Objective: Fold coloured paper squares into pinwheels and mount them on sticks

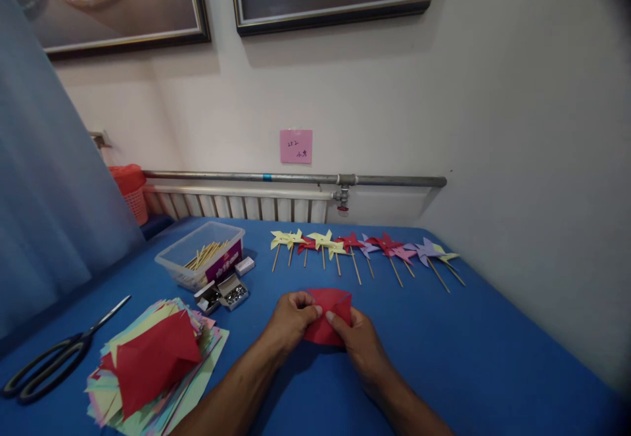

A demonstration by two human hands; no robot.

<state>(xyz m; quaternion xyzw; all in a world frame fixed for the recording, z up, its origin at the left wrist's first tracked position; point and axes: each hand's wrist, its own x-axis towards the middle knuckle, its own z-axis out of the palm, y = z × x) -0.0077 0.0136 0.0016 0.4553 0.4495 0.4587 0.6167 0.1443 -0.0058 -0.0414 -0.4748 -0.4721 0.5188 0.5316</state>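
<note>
A red paper sheet (328, 334) is held up over the blue table between both hands, its top right corner bent inward. My left hand (292, 321) is closed on the paper's left side, thumb lying on the front face. My right hand (362, 344) pinches the right side, its thumb tip near the left thumb. Fingers behind the sheet are partly hidden. Farther back, several finished paper pinwheels (384, 244) in yellow, red, purple and pink lie in a row on wooden sticks.
At left lie a stack of coloured paper (211, 363) with red sheets on top and black-handled scissors (54, 360). Behind them stand a clear plastic box (170, 262) of wooden sticks and small open boxes of metal pins (234, 293). Pipes (296, 178) run along the wall.
</note>
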